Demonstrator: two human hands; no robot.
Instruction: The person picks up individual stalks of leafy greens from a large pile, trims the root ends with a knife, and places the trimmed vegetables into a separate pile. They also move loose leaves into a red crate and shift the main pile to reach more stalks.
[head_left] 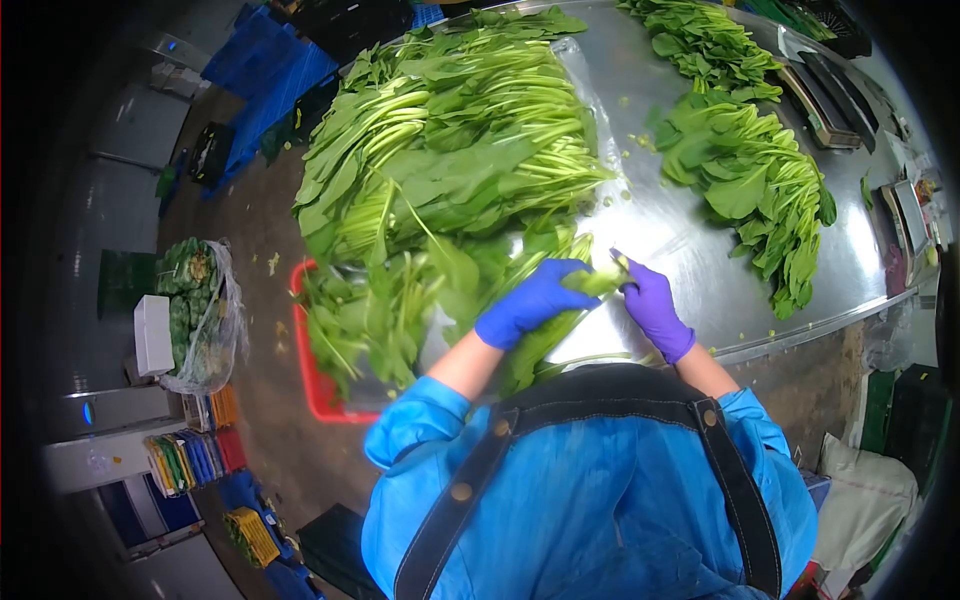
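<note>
My left hand (540, 300), in a blue glove, is closed round the pale stem end of a leafy green bunch (598, 281) at the near edge of the metal table (640, 235). Close by on the right, my right hand (652, 305) wears a purple glove and grips a small dark tool (619, 259), perhaps a knife, against the cut ends. Its blade is too small to make out. A big pile of leafy greens (460, 130) lies ahead and to the left, stems mostly pointing right. Loose leaves (375, 310) hang over a red crate at the lower left.
More greens (750, 180) lie in a row on the table's right side. The red crate (312, 370) stands at the near left corner. Trays (820, 100) are at the right edge. Bagged greens (190, 300) and a white box (153, 335) are at far left.
</note>
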